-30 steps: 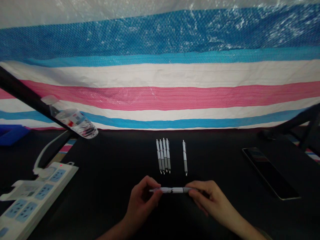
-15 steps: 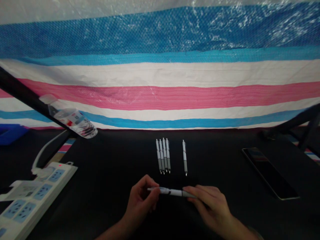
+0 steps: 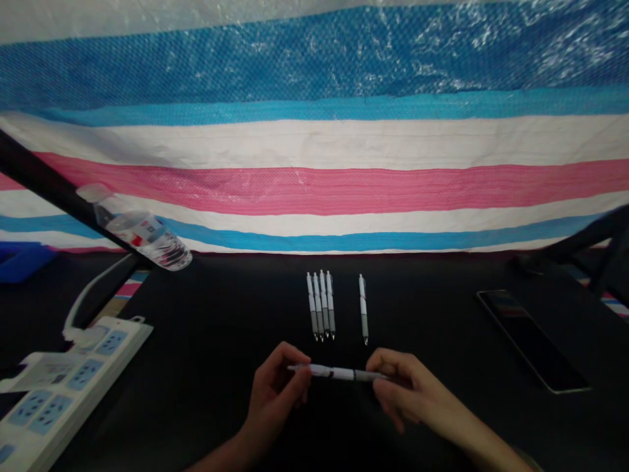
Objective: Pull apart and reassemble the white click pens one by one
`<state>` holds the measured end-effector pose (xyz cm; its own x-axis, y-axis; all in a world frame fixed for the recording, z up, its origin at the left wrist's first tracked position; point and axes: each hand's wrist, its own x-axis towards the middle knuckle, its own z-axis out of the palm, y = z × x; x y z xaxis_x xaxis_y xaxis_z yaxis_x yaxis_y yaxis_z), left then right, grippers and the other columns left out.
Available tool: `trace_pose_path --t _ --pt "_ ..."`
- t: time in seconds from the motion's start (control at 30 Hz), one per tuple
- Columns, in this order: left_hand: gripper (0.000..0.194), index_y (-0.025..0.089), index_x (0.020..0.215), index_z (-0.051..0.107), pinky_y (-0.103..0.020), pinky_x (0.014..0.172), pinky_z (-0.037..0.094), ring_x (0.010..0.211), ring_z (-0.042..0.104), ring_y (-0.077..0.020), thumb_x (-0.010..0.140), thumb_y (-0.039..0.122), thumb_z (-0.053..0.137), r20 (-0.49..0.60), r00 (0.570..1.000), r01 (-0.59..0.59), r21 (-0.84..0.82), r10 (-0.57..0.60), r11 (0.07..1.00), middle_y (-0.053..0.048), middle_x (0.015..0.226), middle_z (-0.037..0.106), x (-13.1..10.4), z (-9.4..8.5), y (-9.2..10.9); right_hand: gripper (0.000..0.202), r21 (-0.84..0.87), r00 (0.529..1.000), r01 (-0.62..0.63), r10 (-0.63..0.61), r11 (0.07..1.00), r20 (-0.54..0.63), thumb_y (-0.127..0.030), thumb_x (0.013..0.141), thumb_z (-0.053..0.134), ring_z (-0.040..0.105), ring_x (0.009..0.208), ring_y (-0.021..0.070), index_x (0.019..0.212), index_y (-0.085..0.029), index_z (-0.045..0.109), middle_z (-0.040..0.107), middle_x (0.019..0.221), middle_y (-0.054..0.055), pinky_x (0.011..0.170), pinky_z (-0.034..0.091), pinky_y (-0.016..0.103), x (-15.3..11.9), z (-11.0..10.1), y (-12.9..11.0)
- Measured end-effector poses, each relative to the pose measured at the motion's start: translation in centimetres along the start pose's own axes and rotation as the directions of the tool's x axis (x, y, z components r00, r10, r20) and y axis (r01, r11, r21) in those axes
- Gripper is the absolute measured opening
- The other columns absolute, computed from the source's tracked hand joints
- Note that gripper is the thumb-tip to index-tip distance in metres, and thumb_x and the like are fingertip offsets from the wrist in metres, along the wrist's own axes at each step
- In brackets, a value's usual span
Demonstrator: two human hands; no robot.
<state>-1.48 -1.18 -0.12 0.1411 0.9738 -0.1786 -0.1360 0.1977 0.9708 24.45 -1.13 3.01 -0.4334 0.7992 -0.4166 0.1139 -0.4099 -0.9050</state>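
A white pen with a grey grip (image 3: 339, 373) lies level between my two hands, above the black table. My left hand (image 3: 280, 387) pinches its push-button end between thumb and fingertips. At the other end, my right hand (image 3: 410, 390) closes thumb and index finger on the grey grip, partly covering the tip. Just beyond the hands, several matching pens (image 3: 322, 307) lie side by side with their tips toward me. One more single pen (image 3: 363, 308) lies apart, to the right of that row.
At the left stands a white power strip (image 3: 81, 373) with a plug and cable. A water bottle (image 3: 142, 233) leans by a black bar at the back left. To the right lies a black phone (image 3: 531, 341). Striped plastic sheeting (image 3: 314, 190) hangs behind the table (image 3: 221, 308).
My right hand has shifted slightly right along the pen's grip, and its fingers have turned, leaving more of the grip in sight. My left hand is nearly still.
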Motion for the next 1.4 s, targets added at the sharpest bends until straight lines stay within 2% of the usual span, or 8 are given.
trace_pose_path --t 0.1,0.27,0.43,0.57,0.7,1.03,1.27,1.4 --pt "0.03 0.018 0.088 0.067 -0.018 0.045 0.039 0.048 0.052 -0.0088 0.086 0.047 0.077 -0.003 1.0 0.0 -0.005 0.0 1.0 0.003 0.064 0.06 0.0 0.0 -0.1 0.067 0.038 0.997 -0.078 0.078 0.996 0.014 -0.08 0.09 0.045 0.046 0.033 0.007 0.075 -0.016 0.06 0.056 0.05 -0.003 0.034 0.019 0.018 0.2 0.1 0.4" --pt "0.028 0.018 0.088 0.067 -0.018 0.046 0.038 0.049 0.051 -0.0086 0.086 0.045 0.077 -0.012 1.0 -0.024 -0.009 0.024 1.0 0.003 0.064 0.06 0.0 0.0 -0.1 0.054 0.087 0.995 -0.077 0.082 0.993 -0.061 -0.071 0.079 0.071 0.037 0.033 0.0019 0.079 -0.017 0.059 0.061 0.061 -0.004 0.033 0.02 0.016 0.4 0.3 0.5" --pt "0.027 0.018 0.088 0.067 -0.018 0.046 0.037 0.049 0.05 -0.0081 0.087 0.044 0.076 -0.012 0.999 -0.045 -0.023 0.044 0.999 0.003 0.066 0.06 0.0 -0.2 -0.2 0.064 0.076 0.989 -0.128 0.133 0.989 -0.059 -0.078 0.088 0.049 0.038 0.033 0.005 0.067 -0.018 0.057 0.053 0.048 -0.004 0.033 0.022 0.017 0.5 0.2 0.4" --pt "0.027 0.018 0.088 0.067 -0.019 0.047 0.039 0.05 0.051 -0.0088 0.088 0.044 0.076 -0.001 1.0 -0.03 -0.009 0.03 1.0 0.003 0.066 0.059 -0.1 -0.3 -0.3 0.048 0.112 0.993 -0.065 0.075 0.992 -0.094 -0.065 0.08 0.07 0.041 0.034 0.0036 0.077 -0.019 0.057 0.06 0.059 -0.005 0.034 0.021 0.016 0.7 0.1 0.7" --pt "0.029 0.018 0.087 0.067 -0.019 0.045 0.038 0.048 0.051 -0.0089 0.087 0.046 0.076 -0.014 1.0 -0.016 -0.013 0.016 1.0 0.003 0.064 0.059 0.1 -0.2 -0.2 0.06 0.106 0.988 -0.104 0.114 0.989 -0.099 -0.074 0.088 0.052 0.042 0.032 0.0046 0.068 -0.018 0.055 0.056 0.05 -0.003 0.033 0.017 0.017 0.7 0.1 0.9" --pt "0.025 0.018 0.089 0.067 -0.019 0.046 0.037 0.049 0.051 -0.0089 0.088 0.042 0.075 -0.022 0.999 -0.047 -0.012 0.047 0.999 0.003 0.066 0.06 0.2 -0.4 -0.5 0.059 0.122 0.994 -0.072 0.081 0.99 -0.069 -0.076 0.086 0.058 0.052 0.033 0.0057 0.075 -0.018 0.054 0.061 0.056 -0.003 0.032 0.025 0.014 0.7 0.2 0.9" --pt "0.023 0.017 0.084 0.066 -0.019 0.045 0.034 0.048 0.047 -0.009 0.087 0.038 0.075 -0.109 0.992 -0.063 -0.014 0.061 0.998 0.004 0.062 0.056 0.7 -0.5 0.4 0.04 0.195 0.979 0.105 -0.067 0.975 -0.191 -0.05 0.08 0.081 0.066 0.052 0.0141 0.083 -0.019 0.055 0.066 0.066 -0.002 0.042 0.043 0.018 0.4 0.5 0.2" --pt "0.022 0.017 0.082 0.067 -0.018 0.045 0.035 0.049 0.045 -0.009 0.085 0.037 0.077 -0.176 0.981 -0.094 -0.071 0.08 0.993 0.004 0.061 0.054 0.9 -0.8 0.8 0.028 0.273 0.936 0.182 -0.081 0.945 -0.342 -0.038 0.082 0.077 0.058 0.044 0.0108 0.078 -0.02 0.056 0.062 0.057 -0.005 0.041 0.036 0.018 0.1 0.0 0.4"
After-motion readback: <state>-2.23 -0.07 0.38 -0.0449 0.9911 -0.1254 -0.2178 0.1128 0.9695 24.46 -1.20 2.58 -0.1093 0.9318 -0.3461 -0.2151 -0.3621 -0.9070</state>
